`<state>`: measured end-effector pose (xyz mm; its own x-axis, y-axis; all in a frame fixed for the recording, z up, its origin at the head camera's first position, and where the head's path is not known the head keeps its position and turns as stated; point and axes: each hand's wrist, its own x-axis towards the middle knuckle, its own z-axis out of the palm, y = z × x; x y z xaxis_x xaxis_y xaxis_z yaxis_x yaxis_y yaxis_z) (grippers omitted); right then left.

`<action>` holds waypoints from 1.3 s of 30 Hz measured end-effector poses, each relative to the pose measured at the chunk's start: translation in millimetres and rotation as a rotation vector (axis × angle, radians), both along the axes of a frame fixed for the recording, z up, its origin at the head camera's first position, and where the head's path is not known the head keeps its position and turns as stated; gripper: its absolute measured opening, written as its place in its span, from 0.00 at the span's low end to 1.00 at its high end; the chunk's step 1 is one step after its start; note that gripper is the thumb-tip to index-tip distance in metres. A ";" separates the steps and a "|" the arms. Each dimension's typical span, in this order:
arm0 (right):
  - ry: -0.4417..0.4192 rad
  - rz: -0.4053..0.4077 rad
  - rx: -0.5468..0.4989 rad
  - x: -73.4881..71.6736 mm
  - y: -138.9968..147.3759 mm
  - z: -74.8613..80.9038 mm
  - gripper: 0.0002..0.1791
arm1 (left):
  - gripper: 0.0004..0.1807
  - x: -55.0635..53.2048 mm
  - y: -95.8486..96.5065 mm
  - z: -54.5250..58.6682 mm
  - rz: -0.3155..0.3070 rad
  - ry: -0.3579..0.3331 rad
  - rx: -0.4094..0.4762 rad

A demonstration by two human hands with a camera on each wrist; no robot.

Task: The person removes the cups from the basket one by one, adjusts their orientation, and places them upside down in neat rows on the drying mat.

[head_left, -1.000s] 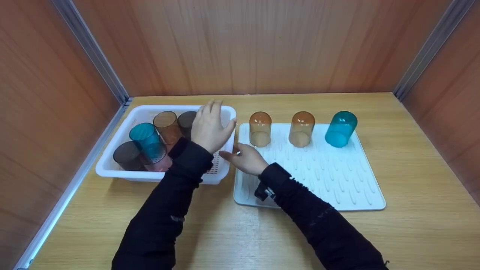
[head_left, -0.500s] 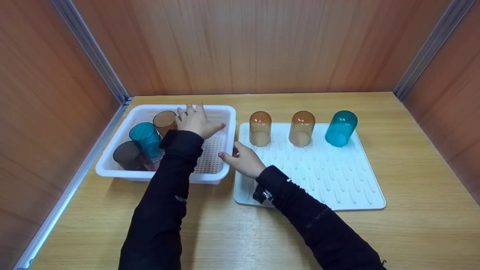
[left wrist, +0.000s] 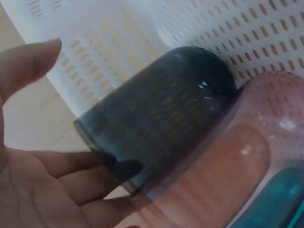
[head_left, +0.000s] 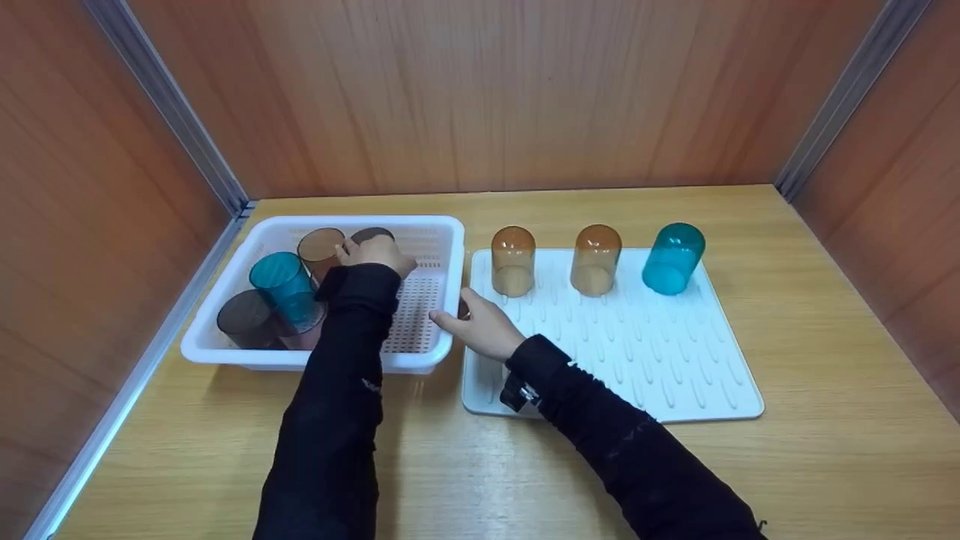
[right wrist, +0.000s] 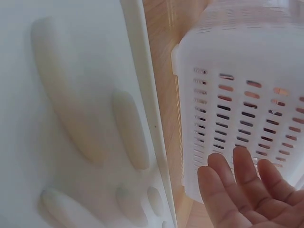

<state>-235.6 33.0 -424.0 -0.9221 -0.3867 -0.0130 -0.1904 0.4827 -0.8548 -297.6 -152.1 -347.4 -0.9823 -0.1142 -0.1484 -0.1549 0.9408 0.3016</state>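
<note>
In the head view my left hand [head_left: 377, 251] reaches into the white basket [head_left: 459, 262], at the dark grey cup [head_left: 373, 233]. In the left wrist view the fingers [left wrist: 85, 175] touch that cup's mouth, one fingertip showing dark through its wall. The thumb stands apart. A pink cup [left wrist: 280, 102], partly in front of orange and teal ones, lies against it. My right hand [head_left: 484, 328] is at the basket's right side, thumb over the rim, fingers outside. The right wrist view shows these fingers nearly straight beside the slotted wall; the thumb is not seen there.
On the white ridged mat [head_left: 637, 352], two amber cups [head_left: 513, 262] and a teal cup [head_left: 673, 259] stand upside down along the back edge. Another grey cup [head_left: 250, 321] and a teal cup [head_left: 283, 281] sit at the basket's left. Wooden walls enclose the table.
My left hand has moved left and down from above the basket's right part to the grey cup, its fingers lowering. The right hand stays at the basket's edge. The head view has shifted slightly.
</note>
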 end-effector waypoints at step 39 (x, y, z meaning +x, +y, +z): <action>0.021 -0.013 -0.053 -5.3 -5.7 -2.7 0.19 | 0.15 8.3 38.5 22.0 -0.065 0.289 -0.077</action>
